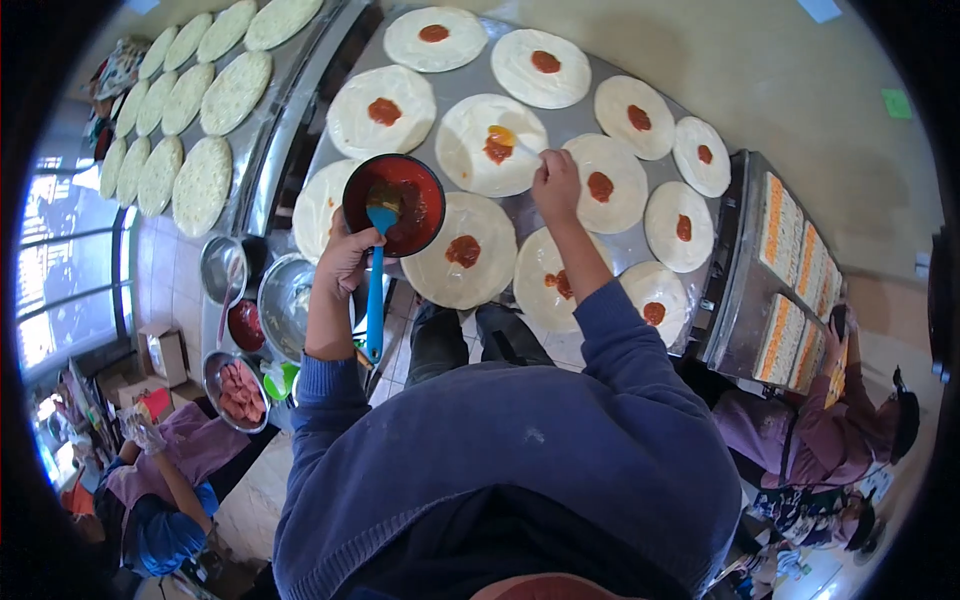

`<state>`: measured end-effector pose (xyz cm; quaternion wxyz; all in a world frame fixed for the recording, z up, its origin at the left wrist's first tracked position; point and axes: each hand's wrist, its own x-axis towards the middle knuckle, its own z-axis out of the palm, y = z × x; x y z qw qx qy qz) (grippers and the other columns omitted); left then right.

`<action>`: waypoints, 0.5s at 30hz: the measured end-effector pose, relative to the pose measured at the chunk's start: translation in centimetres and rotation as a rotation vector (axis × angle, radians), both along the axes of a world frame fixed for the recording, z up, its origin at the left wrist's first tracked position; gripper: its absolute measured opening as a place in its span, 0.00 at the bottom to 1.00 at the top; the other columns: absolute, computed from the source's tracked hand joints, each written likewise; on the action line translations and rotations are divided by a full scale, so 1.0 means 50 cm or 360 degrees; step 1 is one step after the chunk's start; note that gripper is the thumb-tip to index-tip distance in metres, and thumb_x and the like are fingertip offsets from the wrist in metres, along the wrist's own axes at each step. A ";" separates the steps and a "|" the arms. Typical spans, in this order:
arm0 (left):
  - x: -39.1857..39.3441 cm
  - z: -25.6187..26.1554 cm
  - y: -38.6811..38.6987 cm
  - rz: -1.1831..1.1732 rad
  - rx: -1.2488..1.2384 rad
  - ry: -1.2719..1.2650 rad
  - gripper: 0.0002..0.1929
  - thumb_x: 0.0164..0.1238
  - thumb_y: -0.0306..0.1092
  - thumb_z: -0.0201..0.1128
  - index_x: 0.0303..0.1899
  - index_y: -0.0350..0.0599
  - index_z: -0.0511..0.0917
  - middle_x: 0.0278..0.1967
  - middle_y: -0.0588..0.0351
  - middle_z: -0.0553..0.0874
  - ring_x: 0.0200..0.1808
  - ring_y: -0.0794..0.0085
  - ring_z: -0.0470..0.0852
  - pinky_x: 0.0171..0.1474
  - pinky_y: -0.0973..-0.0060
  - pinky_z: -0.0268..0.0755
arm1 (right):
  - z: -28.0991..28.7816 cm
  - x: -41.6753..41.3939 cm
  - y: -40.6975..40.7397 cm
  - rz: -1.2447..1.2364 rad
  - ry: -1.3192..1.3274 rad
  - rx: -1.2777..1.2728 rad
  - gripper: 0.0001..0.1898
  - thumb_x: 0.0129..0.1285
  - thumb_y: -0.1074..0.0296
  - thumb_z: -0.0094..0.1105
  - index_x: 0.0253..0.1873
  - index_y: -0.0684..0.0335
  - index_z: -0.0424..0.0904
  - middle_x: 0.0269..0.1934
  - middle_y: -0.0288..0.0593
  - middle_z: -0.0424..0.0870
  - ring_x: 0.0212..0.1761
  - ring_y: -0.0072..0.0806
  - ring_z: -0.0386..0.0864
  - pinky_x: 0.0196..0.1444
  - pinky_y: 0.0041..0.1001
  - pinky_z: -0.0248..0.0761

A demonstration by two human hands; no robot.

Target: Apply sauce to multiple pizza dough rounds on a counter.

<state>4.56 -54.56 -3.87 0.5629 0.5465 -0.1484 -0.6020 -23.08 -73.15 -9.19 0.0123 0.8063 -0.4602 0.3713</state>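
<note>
My left hand (343, 259) holds a dark-rimmed bowl (429, 193) with red sauce inside. A basting brush with a blue handle (376, 300) rests in it, bristles in the sauce, my thumb by its neck. In my right hand (558, 186) is a spoon (527, 151), its tip touching or just above the red sauce (496, 152) at the middle of a flat dough round (459, 142). Around it lie several more dough rounds, most with a red sauce dab at the centre, such as the near dough round (427, 262). The bowl partly hides one dough round (315, 214) at left.
The metal table (461, 71) adjoins a rack of dotted flatbreads (202, 180) at left. Metal bowls (283, 300), a bowl of pink meat pieces (241, 394) and a gloved co-worker (161, 480) are lower left. At right, a co-worker (810, 435) stands by trays of orange-striped food (780, 225).
</note>
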 end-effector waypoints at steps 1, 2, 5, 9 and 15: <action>0.004 0.001 -0.018 -0.0090 -0.0017 -0.0063 0.42 0.44 0.17 0.59 0.67 0.48 0.54 0.50 0.45 0.74 0.37 0.60 0.84 0.30 0.64 0.85 | -0.006 -0.001 -0.005 -0.0032 -0.0230 0.0391 0.10 0.49 0.78 0.57 0.38 0.62 0.76 0.35 0.45 0.76 0.36 0.41 0.77 0.39 0.35 0.71; -0.003 0.007 -0.034 -0.0096 -0.0017 -0.0054 0.42 0.44 0.17 0.59 0.67 0.48 0.54 0.50 0.45 0.74 0.37 0.60 0.84 0.30 0.64 0.85 | -0.011 0.002 -0.001 -0.0053 -0.0462 0.0793 0.08 0.48 0.78 0.57 0.36 0.63 0.76 0.32 0.45 0.76 0.33 0.40 0.77 0.37 0.35 0.71; -0.004 0.008 -0.081 -0.0248 0.0151 -0.0238 0.45 0.44 0.18 0.61 0.68 0.50 0.52 0.52 0.45 0.72 0.39 0.59 0.83 0.31 0.64 0.85 | 0.024 0.013 0.020 0.0193 -0.0697 0.0791 0.06 0.48 0.79 0.56 0.33 0.63 0.76 0.28 0.44 0.76 0.29 0.40 0.76 0.33 0.35 0.71; -0.012 0.020 -0.140 -0.0478 0.0007 -0.0253 0.47 0.41 0.19 0.63 0.68 0.49 0.52 0.52 0.45 0.73 0.36 0.62 0.82 0.28 0.67 0.85 | 0.065 0.008 0.023 0.0771 -0.0203 0.0388 0.08 0.45 0.77 0.58 0.33 0.60 0.76 0.30 0.40 0.76 0.31 0.36 0.77 0.33 0.34 0.70; -0.034 0.036 -0.173 -0.0631 0.0036 -0.0300 0.47 0.39 0.20 0.63 0.68 0.47 0.51 0.51 0.45 0.74 0.31 0.65 0.82 0.24 0.72 0.83 | 0.064 0.007 0.026 0.0888 0.0207 0.0174 0.10 0.45 0.74 0.59 0.35 0.57 0.75 0.33 0.35 0.73 0.38 0.32 0.75 0.39 0.34 0.67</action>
